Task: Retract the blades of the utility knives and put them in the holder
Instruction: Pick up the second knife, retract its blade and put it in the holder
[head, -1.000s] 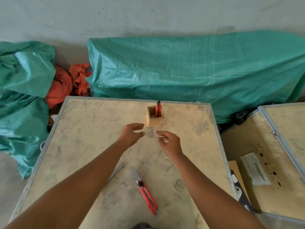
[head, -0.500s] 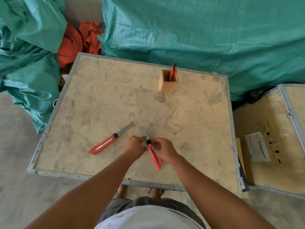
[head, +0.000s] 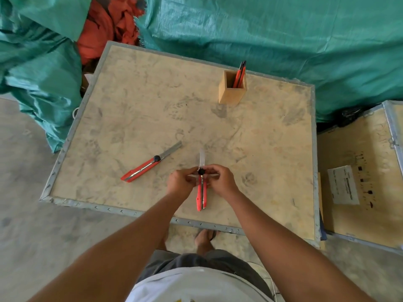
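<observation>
A small square wooden holder stands at the far right of the dusty board table. Two red utility knives stick up out of it, leaning right. Near the front edge, the left hand and the right hand both pinch a red utility knife with its blade out. The fingers curl closed around it by its black knob. Another red utility knife with a long blade out lies flat just to the left, touching nothing.
</observation>
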`<state>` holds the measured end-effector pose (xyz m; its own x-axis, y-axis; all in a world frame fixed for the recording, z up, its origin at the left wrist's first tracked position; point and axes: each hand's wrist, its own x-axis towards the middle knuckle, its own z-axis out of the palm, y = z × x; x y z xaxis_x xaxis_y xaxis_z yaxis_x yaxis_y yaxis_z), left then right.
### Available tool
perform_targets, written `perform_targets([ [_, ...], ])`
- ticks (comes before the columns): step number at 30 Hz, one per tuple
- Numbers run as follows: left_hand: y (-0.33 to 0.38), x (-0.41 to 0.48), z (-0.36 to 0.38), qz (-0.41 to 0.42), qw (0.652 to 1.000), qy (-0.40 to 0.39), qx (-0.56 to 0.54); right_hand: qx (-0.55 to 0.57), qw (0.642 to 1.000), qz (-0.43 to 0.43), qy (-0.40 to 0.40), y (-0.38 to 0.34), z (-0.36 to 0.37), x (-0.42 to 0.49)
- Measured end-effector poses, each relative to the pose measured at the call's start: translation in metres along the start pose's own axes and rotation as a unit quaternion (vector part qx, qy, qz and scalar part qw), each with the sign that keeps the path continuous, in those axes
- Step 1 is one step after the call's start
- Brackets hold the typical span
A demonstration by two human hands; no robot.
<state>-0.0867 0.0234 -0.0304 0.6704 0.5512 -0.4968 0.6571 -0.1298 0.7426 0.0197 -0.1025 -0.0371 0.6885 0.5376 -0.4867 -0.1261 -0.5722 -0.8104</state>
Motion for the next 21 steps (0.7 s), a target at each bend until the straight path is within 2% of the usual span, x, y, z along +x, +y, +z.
perform_targets([
  [4, 0.023, -0.006, -0.022, -0.012, 0.987, -0.062, -0.147, 0.082, 0.996, -0.019, -0.006, -0.023, -0.011, -0.008],
  [10, 0.077, -0.017, -0.056, 0.03, 0.966, -0.116, -0.231, 0.152, 0.986, -0.071, -0.001, -0.08, -0.038, -0.019],
  [14, 0.113, -0.021, -0.074, 0.082, 0.965, -0.095, -0.23, 0.134, 0.983, -0.126, 0.018, -0.121, -0.057, -0.02],
  [18, 0.135, -0.017, -0.088, 0.126, 0.965, -0.073, -0.218, 0.054, 0.982, -0.173, 0.044, -0.148, -0.069, -0.013],
  [21, 0.148, -0.009, -0.099, 0.142, 0.963, -0.056, -0.22, 0.017, 0.982, -0.186, 0.035, -0.16, -0.072, -0.011],
])
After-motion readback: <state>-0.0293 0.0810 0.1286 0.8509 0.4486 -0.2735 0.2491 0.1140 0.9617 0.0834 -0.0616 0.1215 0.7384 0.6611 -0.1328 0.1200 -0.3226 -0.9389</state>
